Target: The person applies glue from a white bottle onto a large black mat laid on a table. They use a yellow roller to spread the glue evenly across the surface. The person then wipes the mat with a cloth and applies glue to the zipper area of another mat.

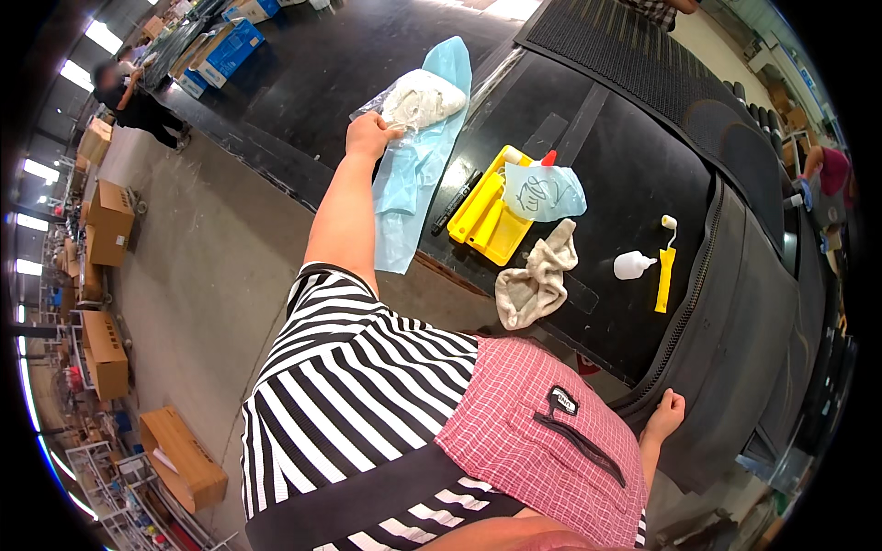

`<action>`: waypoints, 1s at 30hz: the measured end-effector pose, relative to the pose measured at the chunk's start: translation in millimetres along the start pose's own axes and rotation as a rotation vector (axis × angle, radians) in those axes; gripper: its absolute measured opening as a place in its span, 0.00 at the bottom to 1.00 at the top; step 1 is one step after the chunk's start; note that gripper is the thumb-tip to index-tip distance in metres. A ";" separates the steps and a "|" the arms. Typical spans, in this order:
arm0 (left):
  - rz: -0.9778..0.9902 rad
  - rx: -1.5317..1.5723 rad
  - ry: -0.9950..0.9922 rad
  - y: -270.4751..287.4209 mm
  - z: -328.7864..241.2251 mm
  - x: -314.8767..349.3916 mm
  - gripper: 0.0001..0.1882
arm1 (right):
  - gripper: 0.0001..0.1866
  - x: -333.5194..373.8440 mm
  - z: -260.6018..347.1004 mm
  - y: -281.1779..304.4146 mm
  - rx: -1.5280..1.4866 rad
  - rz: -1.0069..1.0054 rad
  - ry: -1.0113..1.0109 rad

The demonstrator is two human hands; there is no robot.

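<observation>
My left hand [370, 136] reaches far forward, its fingers pinched on the near edge of a white crumpled bundle [424, 99], partly in clear plastic. Beneath the bundle a light blue sheet [401, 216] hangs over the table's near edge. Low on the right, my right hand [665, 415] is closed on the edge of a dark grey zippered cover [749, 312]. Between my hands lie a yellow tray [503, 237], a black marker [457, 202], a blue scrap with handwriting [546, 193], a crumpled beige cloth [537, 283], a white squeeze bottle [632, 265] and a yellow-handled small roller [665, 275].
A black table [322, 64] spreads ahead, with a ribbed black mat [625, 55] at its far right. Blue-and-brown boxes [230, 50] stand at the back left. Cardboard boxes [110, 220] and carts line the left side. Other people [138, 99] are farther off.
</observation>
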State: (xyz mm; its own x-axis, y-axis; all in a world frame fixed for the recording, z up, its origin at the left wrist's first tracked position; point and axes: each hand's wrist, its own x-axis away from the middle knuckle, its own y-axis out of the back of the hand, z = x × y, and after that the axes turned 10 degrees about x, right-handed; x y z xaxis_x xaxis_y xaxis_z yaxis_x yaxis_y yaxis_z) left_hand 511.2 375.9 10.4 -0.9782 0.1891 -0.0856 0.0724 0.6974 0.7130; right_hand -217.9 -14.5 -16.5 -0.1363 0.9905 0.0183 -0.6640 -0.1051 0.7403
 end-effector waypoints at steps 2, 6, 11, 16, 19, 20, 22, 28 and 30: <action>0.015 0.024 0.011 2.6 -1.9 1.6 0.22 | 0.14 0.2 0.0 0.5 0.003 -0.001 0.004; 0.008 0.067 0.015 6.9 -5.4 1.8 0.22 | 0.14 -1.3 -1.0 -0.3 -0.008 -0.005 0.009; -0.046 0.138 -0.077 4.9 3.6 -5.0 0.22 | 0.14 -2.2 0.7 1.0 -0.003 0.009 0.002; -0.084 0.231 -0.061 15.1 -0.1 0.9 0.19 | 0.15 1.0 4.3 2.6 -0.027 0.016 0.005; -0.034 0.718 0.117 17.1 12.1 -0.5 0.16 | 0.15 2.8 7.7 1.1 -0.040 0.008 0.020; -0.028 0.806 0.134 17.0 14.6 -0.8 0.13 | 0.15 3.2 8.2 0.5 -0.045 0.007 0.025; -0.031 0.914 0.198 13.0 18.3 -1.8 0.13 | 0.15 4.3 11.6 1.6 -0.039 0.010 0.027; -0.129 0.785 0.235 -10.2 10.4 -7.8 0.11 | 0.15 2.7 8.5 3.4 -0.052 0.013 0.032; -0.207 0.770 0.226 -18.7 2.5 -5.5 0.09 | 0.15 0.7 1.0 0.7 -0.059 -0.012 0.063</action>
State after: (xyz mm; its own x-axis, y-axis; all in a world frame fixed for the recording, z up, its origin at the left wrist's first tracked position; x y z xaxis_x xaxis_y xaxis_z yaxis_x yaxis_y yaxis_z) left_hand 515.8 363.5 -4.2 -0.9960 -0.0814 0.0374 -0.0809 0.9966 0.0145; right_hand -217.8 -13.9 -15.2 -0.1727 0.9844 -0.0338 -0.7077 -0.1001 0.6994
